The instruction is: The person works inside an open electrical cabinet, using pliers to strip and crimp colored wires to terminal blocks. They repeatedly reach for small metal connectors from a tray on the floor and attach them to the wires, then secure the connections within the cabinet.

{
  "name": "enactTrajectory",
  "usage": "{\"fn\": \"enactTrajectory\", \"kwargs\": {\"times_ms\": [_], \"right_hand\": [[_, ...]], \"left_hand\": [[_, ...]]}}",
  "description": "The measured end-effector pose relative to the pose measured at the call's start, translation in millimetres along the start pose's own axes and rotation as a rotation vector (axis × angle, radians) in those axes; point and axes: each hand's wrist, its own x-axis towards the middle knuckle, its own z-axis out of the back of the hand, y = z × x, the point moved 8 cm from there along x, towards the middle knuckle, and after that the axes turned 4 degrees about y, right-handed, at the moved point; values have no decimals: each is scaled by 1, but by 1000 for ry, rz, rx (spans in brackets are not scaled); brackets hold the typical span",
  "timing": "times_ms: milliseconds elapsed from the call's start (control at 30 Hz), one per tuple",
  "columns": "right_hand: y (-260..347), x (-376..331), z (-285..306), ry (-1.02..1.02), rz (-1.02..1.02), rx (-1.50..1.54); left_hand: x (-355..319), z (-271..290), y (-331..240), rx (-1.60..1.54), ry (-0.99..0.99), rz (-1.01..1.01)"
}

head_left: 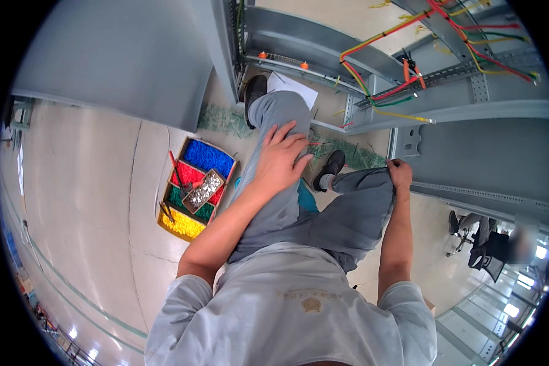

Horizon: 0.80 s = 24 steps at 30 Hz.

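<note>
My left hand (280, 160) lies on my left knee, fingers spread over the grey trouser cloth. At my right knee, my right hand (400, 174) is closed on the trouser leg (369, 192), whose cloth is drawn toward it. On the floor left of my leg stands a divided box (160, 221) of small blue, red, green and yellow pieces. Across it rests a small open carton (192, 209) of silvery metal parts. A long red-handled tool (175, 169) and dark-handled pliers (166, 211) also lie on the box.
Ahead stands a grey metal cabinet frame (470, 113) with red, yellow and green wires (361, 82) hanging from it. Orange-handled pliers (407, 70) rest on its rail. A white sheet (299, 90) lies by my left foot. Behind, at right, a person (488, 235) sits on a chair.
</note>
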Motion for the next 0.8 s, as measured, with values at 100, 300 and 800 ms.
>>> {"fn": "enactTrajectory", "kwargs": {"times_ms": [100, 300, 800], "right_hand": [[-1, -2, 4, -30, -11, 40], [18, 1, 19, -46, -24, 80], [50, 43, -7, 87, 250, 24]], "left_hand": [[1, 4, -1, 30, -26, 6], [0, 3, -2, 67, -68, -13], [-35, 42, 7, 309, -145, 144]]}}
